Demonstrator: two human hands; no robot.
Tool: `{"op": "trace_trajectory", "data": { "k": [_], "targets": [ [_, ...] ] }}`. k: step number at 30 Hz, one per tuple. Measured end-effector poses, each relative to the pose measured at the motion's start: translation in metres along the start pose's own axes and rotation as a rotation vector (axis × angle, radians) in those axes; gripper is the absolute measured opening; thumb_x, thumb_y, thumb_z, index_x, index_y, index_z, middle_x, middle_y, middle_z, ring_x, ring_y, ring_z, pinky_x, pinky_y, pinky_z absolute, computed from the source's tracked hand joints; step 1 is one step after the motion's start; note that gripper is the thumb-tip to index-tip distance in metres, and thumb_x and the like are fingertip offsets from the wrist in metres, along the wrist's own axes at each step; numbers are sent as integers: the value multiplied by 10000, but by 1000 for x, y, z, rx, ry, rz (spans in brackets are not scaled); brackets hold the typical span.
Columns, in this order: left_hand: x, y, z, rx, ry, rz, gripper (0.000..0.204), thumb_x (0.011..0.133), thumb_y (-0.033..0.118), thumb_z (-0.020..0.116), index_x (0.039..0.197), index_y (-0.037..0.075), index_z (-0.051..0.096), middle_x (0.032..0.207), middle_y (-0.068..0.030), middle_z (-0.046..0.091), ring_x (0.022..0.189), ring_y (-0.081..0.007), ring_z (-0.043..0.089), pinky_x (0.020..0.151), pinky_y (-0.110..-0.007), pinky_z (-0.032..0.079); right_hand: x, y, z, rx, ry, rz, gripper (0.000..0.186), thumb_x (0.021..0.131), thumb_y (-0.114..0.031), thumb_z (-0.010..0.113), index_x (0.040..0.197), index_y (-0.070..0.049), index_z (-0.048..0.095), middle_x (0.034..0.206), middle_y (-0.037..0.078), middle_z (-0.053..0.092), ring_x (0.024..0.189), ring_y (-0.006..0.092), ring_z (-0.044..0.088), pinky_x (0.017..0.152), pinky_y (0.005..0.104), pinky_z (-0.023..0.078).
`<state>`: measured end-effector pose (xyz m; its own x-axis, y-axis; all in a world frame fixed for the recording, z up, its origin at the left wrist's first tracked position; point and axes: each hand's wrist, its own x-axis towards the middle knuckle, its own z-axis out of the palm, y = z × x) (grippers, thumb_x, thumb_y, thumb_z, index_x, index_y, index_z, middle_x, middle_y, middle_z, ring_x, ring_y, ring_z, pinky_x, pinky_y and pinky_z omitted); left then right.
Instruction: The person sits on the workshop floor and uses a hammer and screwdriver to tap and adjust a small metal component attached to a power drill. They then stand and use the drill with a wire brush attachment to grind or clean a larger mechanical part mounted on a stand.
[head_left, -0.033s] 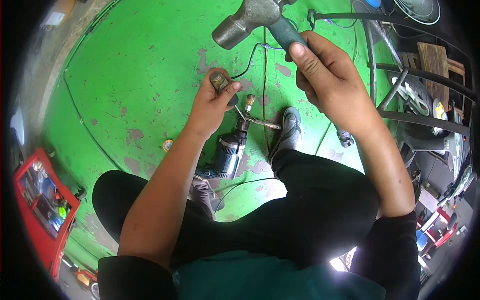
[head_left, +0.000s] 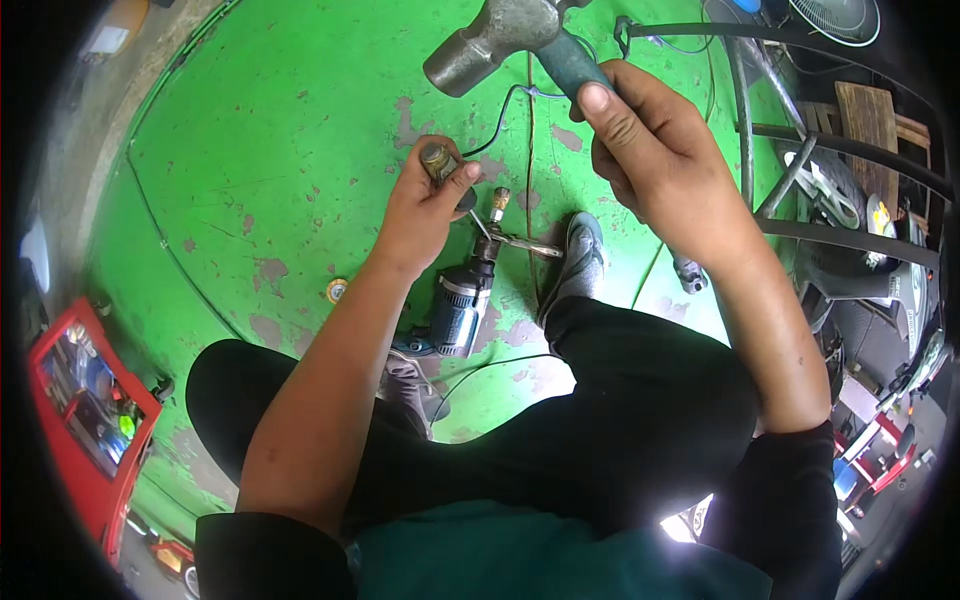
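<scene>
My left hand grips the handle of a screwdriver-like tool, its thin shaft angled down to the chuck of a blue power drill on the green floor. A short brass-tipped fitting stands out from the drill's front, where a metal tool also lies crosswise. My right hand is closed round the teal handle of a ball-peen hammer, its steel head raised above and slightly right of my left hand.
My sandalled foot is beside the drill. A small roll and cables lie on the floor. A red tool cabinet is at left. Black metal frames, wooden boards and a fan fill the right side.
</scene>
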<state>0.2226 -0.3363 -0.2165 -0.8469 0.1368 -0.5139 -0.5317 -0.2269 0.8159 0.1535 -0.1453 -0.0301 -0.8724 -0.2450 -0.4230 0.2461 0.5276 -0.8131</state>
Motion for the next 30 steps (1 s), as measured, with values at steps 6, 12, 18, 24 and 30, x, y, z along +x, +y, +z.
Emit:
{"op": "trace_trajectory", "data": {
  "k": [6, 12, 18, 24, 30],
  "targets": [
    [-4, -9, -4, -19, -1, 57, 258, 1031, 243, 669, 1200, 156, 495, 1108, -18, 633, 1074, -151, 671, 857, -361, 590, -4, 3, -2, -14, -11, 2, 382, 1063, -399, 592, 1006, -24, 633, 638, -22, 435, 600, 74, 410, 543, 291, 357],
    [-9, -3, 1, -132, 33, 48, 237, 1027, 209, 680, 1168, 143, 501, 1008, 22, 592, 1000, -107, 638, 768, -297, 558, -3, 1, -2, -12, 0, 7, 381, 1061, -398, 594, 1014, -22, 635, 642, -24, 430, 606, 75, 407, 549, 293, 361],
    [-7, -5, -7, -137, 22, 43, 227, 1029, 231, 666, 1166, 151, 504, 1066, -37, 652, 1036, -148, 667, 845, -372, 602, 1, 4, 0, 22, -15, -5, 388, 1055, -406, 603, 1028, -21, 640, 648, -30, 429, 614, 69, 408, 554, 284, 362],
    [-6, -5, -5, -140, 33, 26, 248, 1031, 222, 674, 1191, 144, 501, 1046, 4, 619, 1013, -123, 660, 803, -324, 577, 2, 3, 0, 21, -12, 4, 385, 1055, -404, 604, 1025, -22, 640, 649, -31, 430, 613, 69, 411, 554, 284, 363],
    [-5, -7, -5, -136, 60, 27, 257, 1025, 237, 682, 1172, 137, 498, 1038, 0, 618, 1000, -125, 659, 777, -330, 590, 3, 5, 1, 3, -14, 1, 387, 1054, -409, 603, 1024, -24, 641, 647, -23, 443, 611, 73, 422, 555, 290, 372]
  ]
}}
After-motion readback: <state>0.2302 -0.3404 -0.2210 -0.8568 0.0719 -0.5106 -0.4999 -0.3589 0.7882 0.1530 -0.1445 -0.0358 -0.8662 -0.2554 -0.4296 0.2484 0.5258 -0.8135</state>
